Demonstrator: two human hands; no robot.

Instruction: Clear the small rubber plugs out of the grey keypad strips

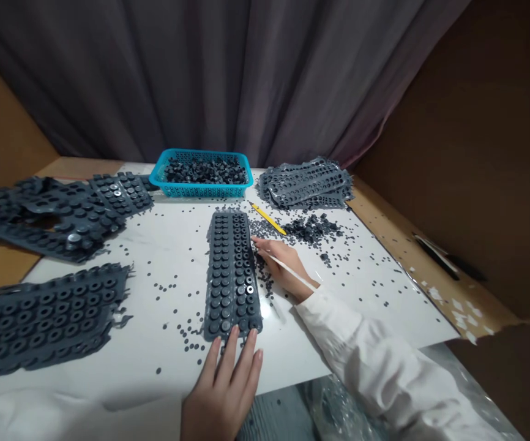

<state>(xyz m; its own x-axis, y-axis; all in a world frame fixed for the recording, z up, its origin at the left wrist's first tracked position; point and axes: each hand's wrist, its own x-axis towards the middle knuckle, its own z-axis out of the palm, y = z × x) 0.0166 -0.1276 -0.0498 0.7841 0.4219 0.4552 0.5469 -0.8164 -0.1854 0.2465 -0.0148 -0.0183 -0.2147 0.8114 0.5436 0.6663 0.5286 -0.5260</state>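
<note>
A dark grey rubber sheet [231, 269] studded with round moulded parts lies lengthwise on the white board [173, 245]. My left hand [223, 386] lies flat with its fingers stretched out, their tips pressing on the sheet's near end. My right hand [283, 260] rests beside the sheet's right edge, its fingers closed on a thin white stick [292, 269] whose tip points at the sheet. Several small grey discs lie scattered around the sheet.
A blue basket [201, 173] of grey parts stands at the back. Punched sheets are stacked at back right [306, 182], far left [58, 214] and near left [40, 315]. A yellow pencil [268, 218] and a pile of loose parts [313, 228] lie nearby. Cardboard walls rise on the right.
</note>
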